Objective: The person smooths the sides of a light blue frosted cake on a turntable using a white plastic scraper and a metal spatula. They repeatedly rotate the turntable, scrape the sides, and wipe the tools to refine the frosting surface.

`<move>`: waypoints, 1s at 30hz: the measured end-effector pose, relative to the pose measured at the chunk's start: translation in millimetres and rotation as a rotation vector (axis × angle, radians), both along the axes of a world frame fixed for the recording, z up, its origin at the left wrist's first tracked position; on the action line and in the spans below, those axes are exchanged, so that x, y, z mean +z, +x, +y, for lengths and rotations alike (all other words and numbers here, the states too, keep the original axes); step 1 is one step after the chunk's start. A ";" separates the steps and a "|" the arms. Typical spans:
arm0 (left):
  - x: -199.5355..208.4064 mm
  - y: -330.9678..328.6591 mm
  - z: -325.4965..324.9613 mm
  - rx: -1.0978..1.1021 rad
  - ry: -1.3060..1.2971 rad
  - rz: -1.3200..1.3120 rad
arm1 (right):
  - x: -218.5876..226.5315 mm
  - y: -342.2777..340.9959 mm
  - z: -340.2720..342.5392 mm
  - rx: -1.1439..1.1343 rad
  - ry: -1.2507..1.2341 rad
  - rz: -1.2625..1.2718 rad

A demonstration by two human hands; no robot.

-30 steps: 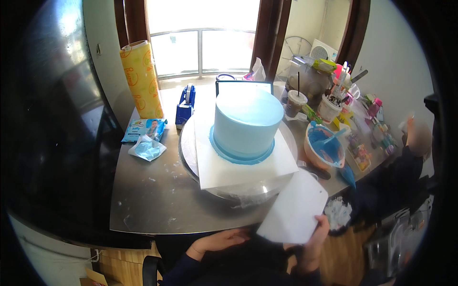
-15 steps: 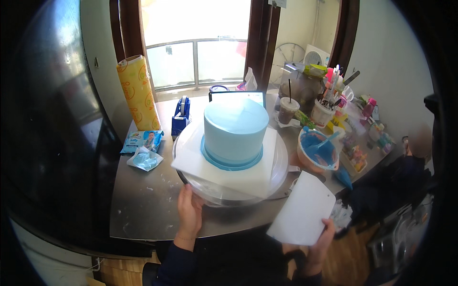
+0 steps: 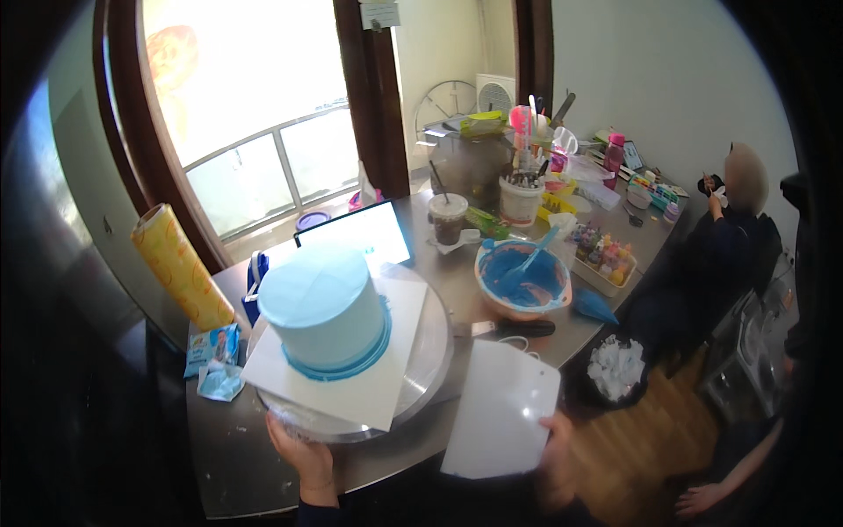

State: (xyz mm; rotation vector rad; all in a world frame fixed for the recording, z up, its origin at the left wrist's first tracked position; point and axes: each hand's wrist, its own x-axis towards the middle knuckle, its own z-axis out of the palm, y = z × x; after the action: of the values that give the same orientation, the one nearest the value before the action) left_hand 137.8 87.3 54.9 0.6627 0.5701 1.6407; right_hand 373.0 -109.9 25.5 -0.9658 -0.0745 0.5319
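Note:
A tall cake [image 3: 318, 294] with smooth light blue icing stands on a square white board [image 3: 399, 338], a darker blue ring round its base. The board lies at an angle on a round metal cake turntable [image 3: 430, 386]. My left hand [image 3: 303, 457] holds the turntable's near rim, some fingers hidden below it. In my right hand [image 3: 555, 452], blurred, is a large white cake scraper [image 3: 502, 408] with a small corner hole, gripped by its right edge in front of the table. The scraper is apart from the cake.
Right of the cake are a bowl of blue icing [image 3: 524, 279] with a spatula, a dark-handled tool [image 3: 525, 328] and a blue piping bag [image 3: 594, 306]. A tablet [image 3: 386, 233] stands behind; a yellow roll [image 3: 184, 272] leans left. Another person [image 3: 738, 228] sits at far right, near a bin [image 3: 617, 369].
The view has swung right and tilted, so the cake and turntable appear farther left. My left hand stays at the rim; my right hand still holds the scraper, now more upright.

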 end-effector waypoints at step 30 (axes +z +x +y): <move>-65.6 35.7 -54.7 -0.114 -0.067 0.261 | -70.2 48.5 12.5 0.492 -0.066 0.053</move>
State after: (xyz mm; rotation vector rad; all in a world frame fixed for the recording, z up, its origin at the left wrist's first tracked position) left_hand 173.5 32.5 -10.7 0.8515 0.7580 1.4330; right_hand 421.5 -97.4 -44.6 -0.9993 -0.2517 1.0171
